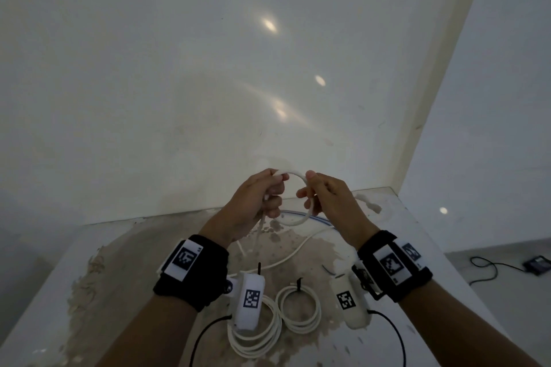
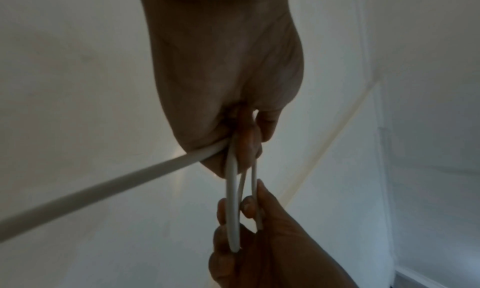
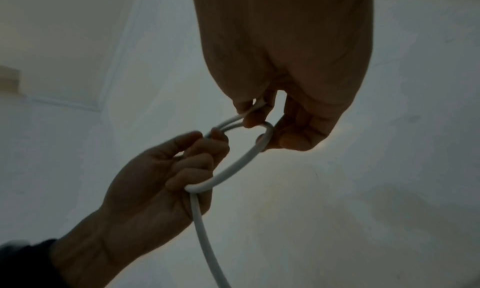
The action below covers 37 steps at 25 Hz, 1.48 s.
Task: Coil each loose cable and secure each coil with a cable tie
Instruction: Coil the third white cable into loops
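Note:
In the head view both hands are raised over the table and hold a small loop of white cable [image 1: 293, 174] between them. My left hand [image 1: 272, 188] grips the loop's left side, and the tail [image 1: 286, 259] runs down from it onto the table. My right hand [image 1: 310, 191] pinches the loop's right side. The left wrist view shows the cable strands [image 2: 232, 189] running from my left hand [image 2: 241, 140] to the right hand [image 2: 249, 220]. In the right wrist view the loop [image 3: 241, 161] hangs between my right hand [image 3: 262, 124] and the left hand [image 3: 197, 159].
Two coiled white cables lie near me on the stained table [image 1: 119, 262]: one [image 1: 299, 311] with a black tie [image 1: 299, 283], the other [image 1: 256, 340] partly under my left wrist camera. A thin clear-blue strip [image 1: 319, 218] lies under the hands. A black device [image 1: 536, 265] sits on the floor at right.

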Available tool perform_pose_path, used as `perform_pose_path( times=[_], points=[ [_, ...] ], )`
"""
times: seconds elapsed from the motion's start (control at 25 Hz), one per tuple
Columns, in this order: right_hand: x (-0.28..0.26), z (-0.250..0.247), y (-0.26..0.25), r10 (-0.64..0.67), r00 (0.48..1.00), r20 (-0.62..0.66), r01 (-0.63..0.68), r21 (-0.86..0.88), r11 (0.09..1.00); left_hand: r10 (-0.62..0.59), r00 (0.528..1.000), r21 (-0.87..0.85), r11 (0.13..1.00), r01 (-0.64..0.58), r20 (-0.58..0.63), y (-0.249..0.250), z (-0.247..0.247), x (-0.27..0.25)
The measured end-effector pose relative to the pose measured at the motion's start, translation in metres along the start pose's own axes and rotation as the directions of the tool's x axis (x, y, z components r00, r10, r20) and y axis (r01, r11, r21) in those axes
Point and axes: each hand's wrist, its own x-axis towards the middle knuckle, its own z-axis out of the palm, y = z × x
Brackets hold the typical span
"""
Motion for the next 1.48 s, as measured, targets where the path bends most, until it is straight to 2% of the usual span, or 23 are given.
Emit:
perform_pose_path(
  times=[0.12, 0.24, 0.36, 0.48, 0.52, 0.6, 0.72, 0.8, 0.88, 0.92, 1.0, 1.04, 1.12, 1.2, 1.28, 1.32, 1.48],
  points=[
    [0.001, 0.009, 0.000, 0.007, 1.000, -0.030, -0.005, 0.078, 0.997, -0.075, 0.996, -0.012, 0.997, 0.076, 0.052, 0.009, 0.000, 0.005],
    [0.008, 0.011, -0.001, 0.029, 0.988, -0.151, -0.002, 0.180, 0.984, -0.116, 0.988, -0.162, 0.978, 0.132, 0.105, 0.004, -0.008, -0.003],
    [0.008, 0.019, -0.002, 0.058, 0.986, -0.157, -0.016, 0.256, 0.967, -0.112, 0.993, -0.211, 0.971, 0.117, 0.034, -0.003, -0.020, -0.011],
    [0.007, 0.029, -0.002, 0.140, 0.984, -0.106, -0.098, 0.328, 0.940, -0.062, 0.997, -0.128, 0.990, 0.056, -0.047, 0.006, -0.020, -0.007],
    [0.008, 0.033, -0.001, 0.201, 0.978, -0.055, -0.167, 0.374, 0.912, -0.042, 0.997, -0.095, 0.995, 0.035, -0.067, 0.012, -0.019, -0.006],
    [0.009, 0.039, 0.003, 0.283, 0.950, 0.133, -0.311, 0.499, 0.809, -0.006, 0.996, -0.023, 1.000, 0.004, -0.087, 0.020, -0.016, -0.003],
    [0.004, 0.055, 0.008, 0.155, 0.882, 0.446, -0.428, 0.615, 0.662, 0.037, 0.995, 0.093, 0.995, -0.028, -0.093, 0.029, -0.017, 0.000],
    [0.001, 0.064, 0.011, 0.084, 0.824, 0.560, -0.481, 0.613, 0.628, 0.061, 0.993, 0.162, 0.986, -0.044, -0.100, 0.031, -0.022, -0.001],
    [0.002, 0.068, 0.010, 0.075, 0.794, 0.604, -0.482, 0.548, 0.683, 0.083, 0.990, 0.178, 0.982, -0.061, -0.116, 0.032, -0.028, -0.002],
    [0.003, 0.068, 0.009, 0.088, 0.800, 0.594, -0.436, 0.473, 0.766, 0.098, 0.986, 0.163, 0.984, -0.076, -0.132, 0.033, -0.031, -0.002],
    [0.005, 0.064, 0.010, 0.074, 0.837, 0.542, -0.213, 0.198, 0.957, 0.134, 0.973, 0.109, 0.987, -0.115, -0.186, 0.037, -0.040, -0.001],
    [0.007, 0.059, 0.012, 0.041, 0.857, 0.513, -0.077, 0.049, 0.996, 0.147, 0.964, 0.090, 0.987, -0.130, -0.220, 0.040, -0.046, -0.001],
    [0.014, 0.043, 0.020, -0.006, 0.884, 0.468, 0.093, -0.164, 0.982, 0.168, 0.944, 0.122, 0.983, -0.138, -0.283, 0.047, -0.063, -0.003],
    [0.025, 0.019, 0.032, 0.009, 0.891, 0.453, 0.177, -0.365, 0.914, 0.211, 0.918, 0.231, 0.963, -0.137, -0.337, 0.056, -0.085, -0.011],
    [0.037, -0.007, 0.045, 0.084, 0.899, 0.429, 0.177, -0.531, 0.828, 0.236, 0.895, 0.318, 0.941, -0.114, -0.377, 0.066, -0.108, -0.019],
    [0.043, -0.019, 0.048, 0.123, 0.907, 0.404, 0.140, -0.564, 0.814, 0.230, 0.893, 0.329, 0.939, -0.099, -0.387, 0.068, -0.116, -0.021],
    [0.061, -0.042, 0.037, 0.243, 0.938, 0.248, -0.123, -0.416, 0.901, 0.198, 0.888, 0.318, 0.946, -0.063, -0.415, 0.062, -0.122, -0.022]
  ],
)
